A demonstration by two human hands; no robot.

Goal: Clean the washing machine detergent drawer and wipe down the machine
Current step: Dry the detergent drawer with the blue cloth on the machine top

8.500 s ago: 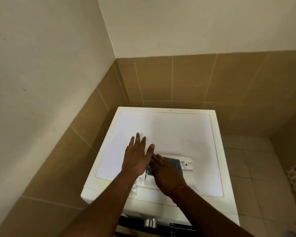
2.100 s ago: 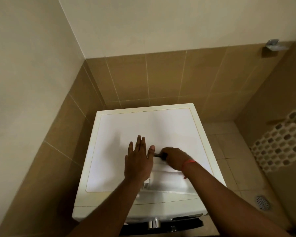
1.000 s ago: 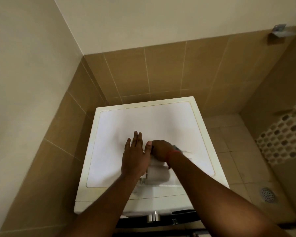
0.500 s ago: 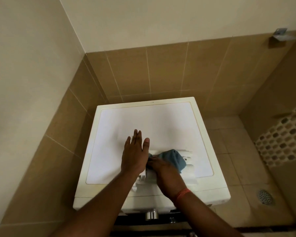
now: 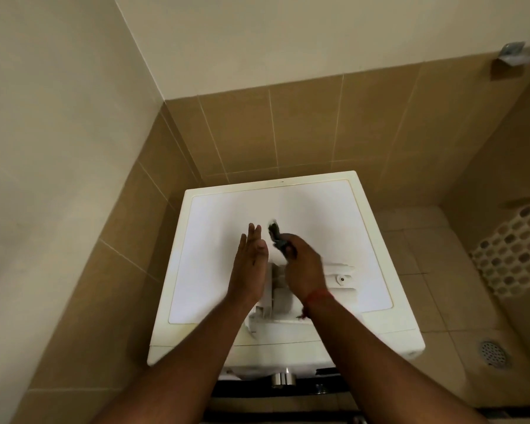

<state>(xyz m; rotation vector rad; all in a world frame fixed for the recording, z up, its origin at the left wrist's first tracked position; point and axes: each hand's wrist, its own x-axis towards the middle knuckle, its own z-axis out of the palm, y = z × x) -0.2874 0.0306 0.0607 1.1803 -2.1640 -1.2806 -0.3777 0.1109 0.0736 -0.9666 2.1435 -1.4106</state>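
Since the earlier frame, the right hand [image 5: 303, 270] has lifted, pinching the dark cloth [image 5: 276, 237] above the detergent drawer [image 5: 334, 280] lying on the washing machine [image 5: 214, 240], while the left hand [image 5: 249, 270] rests flat, fingers together.

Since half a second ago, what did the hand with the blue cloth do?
The right hand lifted off the white plastic detergent drawer lying on the white washing machine top and swung away from the person, the bunched blue cloth pinched in its grip and now blurred above the lid. The drawer's round cap is uncovered. The left hand stayed flat beside the drawer.
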